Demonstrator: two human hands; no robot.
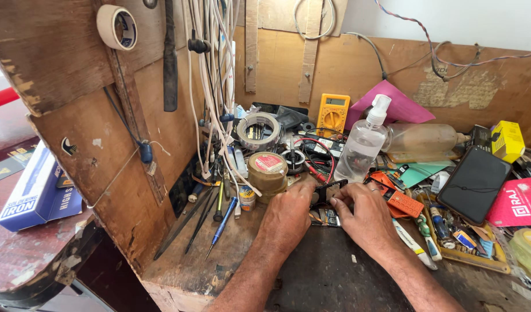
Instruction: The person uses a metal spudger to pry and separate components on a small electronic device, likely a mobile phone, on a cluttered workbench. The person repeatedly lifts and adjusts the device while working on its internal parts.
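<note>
Small dark phone part (328,192) sits at bench centre, just in front of the brown jar (268,173), pinched between both my hands. My left hand (288,216) is curled over its left end, fingers narrow, thumb pressing the edge. My right hand (366,216) grips the right end, fingertips closed on it, ring visible on one finger. Beneath my hands, a second small board-like piece (326,218) lies on the dark bench top (329,271); can't tell if it's touching the part. Step in hand, as I judge it: steadying or prying the part apart with fingertips, early to mid work. Next move likely needs fine pressure at the seam and a tool; screwdrivers (219,211) lie near, to my left. Further out: clear pump bottle (362,144), yellow multimeter (333,114), tape roll (258,130), black phone (474,184) on the right, cluttered tray (468,254) beside it.
</note>
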